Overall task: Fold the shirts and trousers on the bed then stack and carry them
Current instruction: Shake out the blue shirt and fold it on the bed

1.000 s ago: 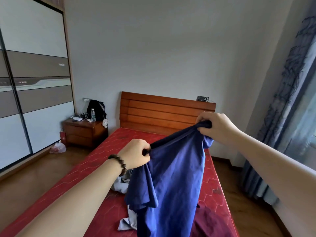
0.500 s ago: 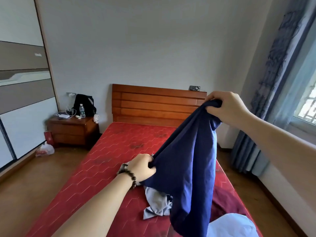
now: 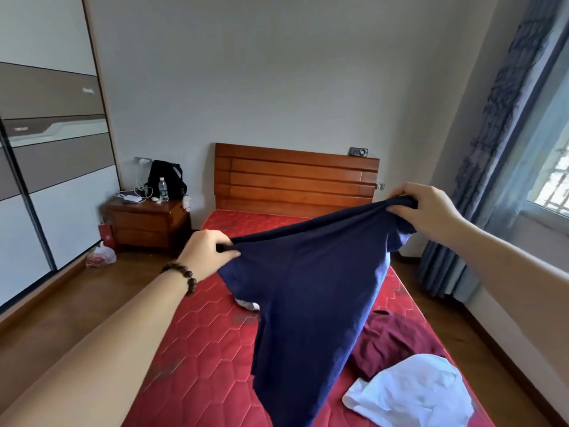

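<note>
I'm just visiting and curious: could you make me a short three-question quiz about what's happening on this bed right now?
1. True or false: both hands grip the navy blue shirt.
2. Which garment lies nearest the bed's foot? A) maroon garment B) white garment C) black backpack
3. What does the left hand's wrist wear?

Key: 1 true, since the right hand grips the other end; 2 B; 3 a beaded bracelet.

A wooden bed (image 3: 295, 177) carries a red quilted mattress (image 3: 203, 340). On it lie a crumpled maroon garment (image 3: 397, 343) and a white garment (image 3: 412, 392).
</note>
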Action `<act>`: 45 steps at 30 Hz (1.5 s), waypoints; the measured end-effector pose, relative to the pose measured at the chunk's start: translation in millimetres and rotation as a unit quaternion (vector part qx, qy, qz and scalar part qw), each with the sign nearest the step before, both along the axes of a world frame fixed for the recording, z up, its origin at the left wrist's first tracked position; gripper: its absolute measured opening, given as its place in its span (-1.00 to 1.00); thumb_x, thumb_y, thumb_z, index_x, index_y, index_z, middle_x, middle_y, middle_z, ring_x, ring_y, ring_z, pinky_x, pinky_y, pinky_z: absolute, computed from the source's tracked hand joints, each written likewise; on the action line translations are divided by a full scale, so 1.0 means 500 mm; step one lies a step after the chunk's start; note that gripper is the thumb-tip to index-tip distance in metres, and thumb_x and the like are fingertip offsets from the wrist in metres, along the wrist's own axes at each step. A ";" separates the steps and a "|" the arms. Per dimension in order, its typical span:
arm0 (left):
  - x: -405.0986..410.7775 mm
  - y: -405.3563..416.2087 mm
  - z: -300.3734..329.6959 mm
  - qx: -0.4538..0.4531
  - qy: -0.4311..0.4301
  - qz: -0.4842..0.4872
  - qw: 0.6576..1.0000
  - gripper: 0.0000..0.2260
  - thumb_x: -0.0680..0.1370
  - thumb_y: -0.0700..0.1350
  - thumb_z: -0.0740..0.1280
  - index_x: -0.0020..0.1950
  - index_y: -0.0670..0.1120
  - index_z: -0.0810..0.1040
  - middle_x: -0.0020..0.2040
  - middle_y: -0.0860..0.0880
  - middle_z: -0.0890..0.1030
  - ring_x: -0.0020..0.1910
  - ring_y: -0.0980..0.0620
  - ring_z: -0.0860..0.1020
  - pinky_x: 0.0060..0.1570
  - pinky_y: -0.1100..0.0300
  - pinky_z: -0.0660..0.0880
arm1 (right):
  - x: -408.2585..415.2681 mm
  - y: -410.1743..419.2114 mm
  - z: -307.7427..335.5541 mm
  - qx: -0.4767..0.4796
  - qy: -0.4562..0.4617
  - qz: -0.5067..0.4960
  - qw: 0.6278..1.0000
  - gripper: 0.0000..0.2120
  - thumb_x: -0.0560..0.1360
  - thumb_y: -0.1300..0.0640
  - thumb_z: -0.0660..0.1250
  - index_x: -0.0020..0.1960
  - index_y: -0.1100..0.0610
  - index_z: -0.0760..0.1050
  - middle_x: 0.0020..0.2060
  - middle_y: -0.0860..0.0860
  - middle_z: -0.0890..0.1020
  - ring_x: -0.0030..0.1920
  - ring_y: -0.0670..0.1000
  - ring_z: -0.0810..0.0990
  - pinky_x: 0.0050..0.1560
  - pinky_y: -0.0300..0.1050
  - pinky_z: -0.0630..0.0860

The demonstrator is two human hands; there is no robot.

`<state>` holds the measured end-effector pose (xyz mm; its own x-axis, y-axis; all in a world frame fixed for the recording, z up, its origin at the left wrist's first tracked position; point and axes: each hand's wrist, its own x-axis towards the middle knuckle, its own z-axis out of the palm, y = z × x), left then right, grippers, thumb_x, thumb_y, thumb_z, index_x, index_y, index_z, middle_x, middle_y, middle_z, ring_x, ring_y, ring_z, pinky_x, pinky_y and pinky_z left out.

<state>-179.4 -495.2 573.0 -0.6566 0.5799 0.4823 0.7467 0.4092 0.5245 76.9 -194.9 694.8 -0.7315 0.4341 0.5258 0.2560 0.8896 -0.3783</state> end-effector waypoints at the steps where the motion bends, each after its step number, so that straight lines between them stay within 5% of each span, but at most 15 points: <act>1: 0.008 -0.023 0.006 0.003 0.001 0.001 1.000 -0.89 0.39 -0.14 0.53 -0.16 -0.15 0.69 -0.21 0.00 0.64 -0.18 0.04 0.57 -0.11 0.25 0.36 | 0.010 -0.016 -0.009 0.000 0.003 0.002 1.000 -0.83 0.43 0.24 0.39 -0.11 -0.04 0.56 -0.24 -0.16 0.59 -0.12 0.00 0.53 -0.11 -0.19 0.34; 8: 0.108 -0.196 -0.009 0.038 -0.065 0.011 0.997 -0.92 0.39 -0.17 0.53 -0.23 -0.05 0.66 -0.29 0.10 0.64 -0.27 0.26 0.53 -0.26 0.51 0.34 | 0.106 -0.151 -0.083 -0.028 0.061 0.017 0.998 -0.88 0.43 0.20 0.44 -0.08 0.02 0.60 -0.24 -0.18 0.60 -0.23 -0.16 0.52 -0.27 -0.54 0.35; 20: 0.141 -0.426 -0.126 0.133 -0.219 0.031 0.966 -0.88 0.40 -0.12 0.52 -0.26 0.09 0.66 -0.33 0.15 0.65 -0.34 0.28 0.53 -0.28 0.42 0.45 | 0.076 -0.314 -0.151 -0.047 0.009 0.036 0.998 -0.86 0.43 0.20 0.40 -0.04 0.03 0.62 -0.17 -0.07 0.63 -0.10 -0.02 0.55 -0.03 -0.18 0.39; 26: 0.017 -0.449 -0.245 0.168 -0.327 0.053 0.928 -0.88 0.39 -0.17 0.50 -0.21 0.06 0.67 -0.23 0.01 0.67 -0.21 0.04 0.58 -0.11 0.10 0.49 | -0.106 -0.317 -0.229 -0.049 -0.091 0.043 0.994 -0.90 0.43 0.18 0.40 -0.08 0.01 0.61 -0.17 -0.07 0.61 -0.10 -0.01 0.51 -0.06 -0.16 0.35; 31: -0.160 -0.422 -0.409 0.109 -0.398 0.065 0.909 -0.81 0.41 -0.30 0.48 -0.11 -0.02 0.66 -0.17 -0.06 0.68 -0.17 0.06 0.60 -0.02 0.16 0.53 | -0.348 -0.272 -0.399 -0.067 -0.208 0.024 0.976 -0.90 0.43 0.18 0.41 -0.06 0.07 0.62 -0.12 0.04 0.64 -0.11 0.04 0.51 -0.09 -0.16 0.33; 34: -0.282 -0.390 -0.532 0.035 -0.395 0.078 0.915 -0.90 0.42 -0.26 0.49 -0.14 -0.08 0.67 -0.32 0.14 0.64 -0.32 0.34 0.56 -0.24 0.53 0.42 | -0.497 -0.236 -0.543 -0.077 -0.276 0.001 0.958 -0.86 0.43 0.18 0.42 -0.01 0.15 0.63 -0.06 0.14 0.66 -0.03 0.16 0.56 -0.07 -0.11 0.38; 36: -0.355 -0.372 -0.622 -0.007 -0.401 0.092 0.911 -0.93 0.43 -0.24 0.49 -0.11 -0.13 0.67 -0.29 0.10 0.62 -0.33 0.29 0.53 -0.32 0.56 0.37 | -0.582 -0.222 -0.647 -0.085 -0.308 -0.011 0.948 -0.84 0.43 0.19 0.42 0.01 0.16 0.63 -0.03 0.16 0.66 0.03 0.17 0.57 -0.02 -0.09 0.40; 45: -0.591 -0.323 -0.964 -0.023 -0.494 0.179 0.850 -0.94 0.46 -0.24 0.45 -0.11 -0.11 0.66 -0.19 -0.09 0.64 -0.14 -0.04 0.58 0.03 -0.04 0.54 | -0.852 -0.184 -1.036 -0.106 -0.345 -0.040 0.932 -0.85 0.45 0.17 0.38 0.01 0.14 0.59 -0.03 0.20 0.64 0.02 0.22 0.56 -0.01 0.01 0.46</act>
<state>-474.8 -656.6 91.2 -0.8662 0.2615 -0.4258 -0.2263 0.5545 0.8008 -349.2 -287.0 176.7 -0.8249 0.5417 -0.1618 0.5651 0.7817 -0.2639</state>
